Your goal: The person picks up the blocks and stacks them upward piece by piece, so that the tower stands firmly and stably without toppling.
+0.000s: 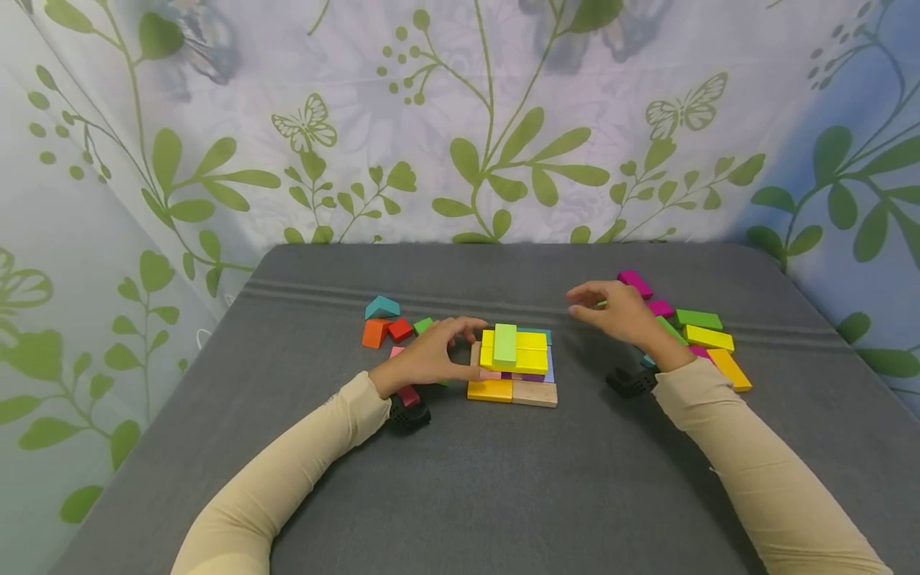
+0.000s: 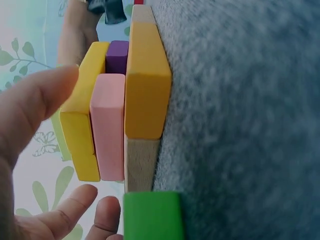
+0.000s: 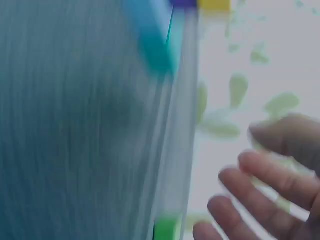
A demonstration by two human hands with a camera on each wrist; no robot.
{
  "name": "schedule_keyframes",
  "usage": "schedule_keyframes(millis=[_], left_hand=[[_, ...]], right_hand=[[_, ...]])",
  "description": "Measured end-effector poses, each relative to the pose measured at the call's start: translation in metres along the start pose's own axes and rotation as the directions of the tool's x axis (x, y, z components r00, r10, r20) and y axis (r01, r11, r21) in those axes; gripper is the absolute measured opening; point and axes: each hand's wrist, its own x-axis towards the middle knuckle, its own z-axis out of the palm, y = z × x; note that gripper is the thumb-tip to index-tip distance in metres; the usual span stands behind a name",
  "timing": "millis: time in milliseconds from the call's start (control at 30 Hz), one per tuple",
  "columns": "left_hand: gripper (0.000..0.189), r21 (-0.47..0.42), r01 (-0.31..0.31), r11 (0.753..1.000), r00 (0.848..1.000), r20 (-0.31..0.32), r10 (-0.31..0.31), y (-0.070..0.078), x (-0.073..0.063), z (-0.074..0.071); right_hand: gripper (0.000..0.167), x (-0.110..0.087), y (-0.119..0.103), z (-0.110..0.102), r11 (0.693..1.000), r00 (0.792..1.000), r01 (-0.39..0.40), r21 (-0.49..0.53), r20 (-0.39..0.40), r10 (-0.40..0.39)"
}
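Note:
A low layered stack of wooden blocks stands mid-table. A light green block [image 1: 505, 345] lies across the yellow blocks [image 1: 533, 362] on top. Beneath them the left wrist view shows a pink block [image 2: 108, 130], a purple block [image 2: 117, 57] and an orange-yellow block [image 2: 147, 102] at the base. My left hand [image 1: 438, 351] is around the stack's left end, thumb near the front side, fingers towards the back, not closed on any block. Over the table to the right of the stack, my right hand [image 1: 611, 311] is raised with loosely bent fingers and holds nothing.
Left of the stack lie loose blocks: a teal triangle [image 1: 382, 307], an orange block [image 1: 375, 333], a red block [image 1: 400, 328] and others partly behind the left hand. More are scattered right, including magenta [image 1: 636, 283], green [image 1: 699, 319] and yellow [image 1: 708, 337] ones. A patterned curtain [image 1: 431, 120] hangs behind the grey table [image 1: 503, 495].

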Motion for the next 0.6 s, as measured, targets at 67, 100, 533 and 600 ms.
schedule_keyframes(millis=[67,100,533,600], left_hand=[[0.081,-0.008,0.009,1.000,1.000,0.003,-0.009,0.001,0.000,0.000],[0.081,-0.011,0.011,1.000,1.000,0.002,-0.011,0.002,0.000,0.000],[0.080,-0.056,-0.021,0.998,0.999,-0.048,0.018,0.011,-0.001,0.000],[0.081,-0.063,-0.024,0.998,0.999,-0.036,0.022,0.012,0.000,0.001]], right_hand=[[0.043,0.001,0.011,-0.012,0.989,0.995,-0.095,-0.117,-0.051,0.090],[0.042,0.002,0.016,-0.018,0.975,0.988,-0.149,-0.165,-0.068,0.139],[0.069,0.020,0.036,-0.026,0.862,0.939,-0.331,-0.383,-0.040,0.343],[0.069,0.020,0.036,-0.025,0.864,0.938,-0.333,-0.378,-0.041,0.344]])
